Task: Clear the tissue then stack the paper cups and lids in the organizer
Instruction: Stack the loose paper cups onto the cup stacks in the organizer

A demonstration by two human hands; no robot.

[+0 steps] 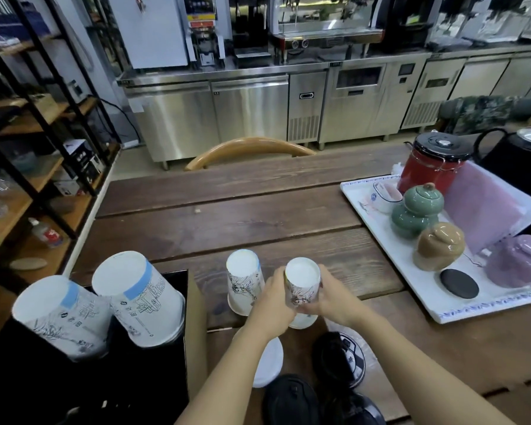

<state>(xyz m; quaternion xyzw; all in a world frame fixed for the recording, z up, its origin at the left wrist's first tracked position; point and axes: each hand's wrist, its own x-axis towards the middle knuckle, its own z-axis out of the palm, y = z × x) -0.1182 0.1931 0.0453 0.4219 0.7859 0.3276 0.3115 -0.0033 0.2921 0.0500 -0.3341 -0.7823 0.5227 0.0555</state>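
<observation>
An upside-down printed paper cup (302, 283) stands on the wooden table (258, 210), gripped on both sides by my left hand (273, 297) and my right hand (328, 297). A second inverted paper cup (244, 280) stands just to its left, untouched. Two larger inverted paper cups (138, 296) (59, 314) with blue bands sit in the black organizer (83, 381) at the lower left. A white lid (269, 363) lies under my left forearm. Black lids (339, 360) (290, 400) lie near the table's front edge. No tissue is in view.
A white tray (380, 228) at the right carries a red canister (432, 165), green, tan and purple ceramic jars, and a black coaster (459, 283). A wooden chair back (249, 151) stands beyond the table. Shelving runs along the left; steel counters line the back.
</observation>
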